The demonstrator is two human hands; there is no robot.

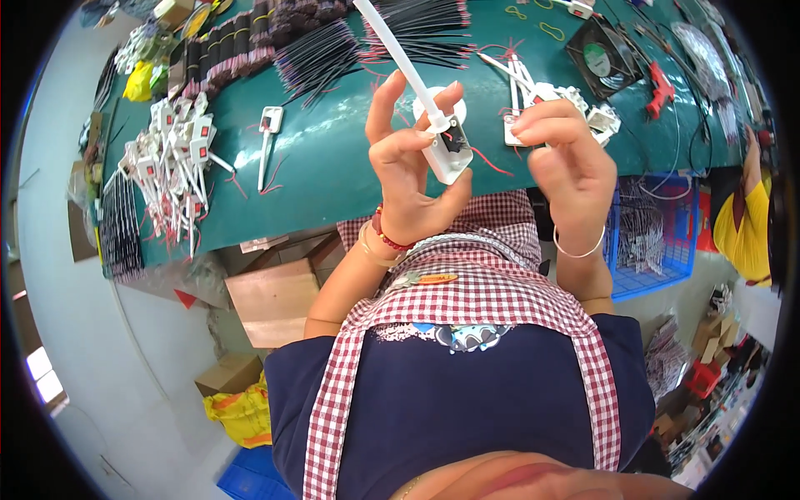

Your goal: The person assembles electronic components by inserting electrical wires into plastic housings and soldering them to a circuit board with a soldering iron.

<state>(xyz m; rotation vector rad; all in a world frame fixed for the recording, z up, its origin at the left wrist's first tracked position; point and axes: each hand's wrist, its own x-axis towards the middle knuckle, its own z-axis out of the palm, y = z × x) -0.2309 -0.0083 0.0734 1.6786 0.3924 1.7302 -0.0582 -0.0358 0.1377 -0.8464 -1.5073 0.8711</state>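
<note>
Green table (333, 167) lies beyond the left hand (408, 179), which grips a white plastic part (446, 150) with red wires; right hand (567, 158) is half curled, pinching nothing.

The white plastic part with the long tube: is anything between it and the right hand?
Nothing visible. The left hand holds the white plastic part above the green table; the right hand is raised beside it, with only a small open gap between.
</note>
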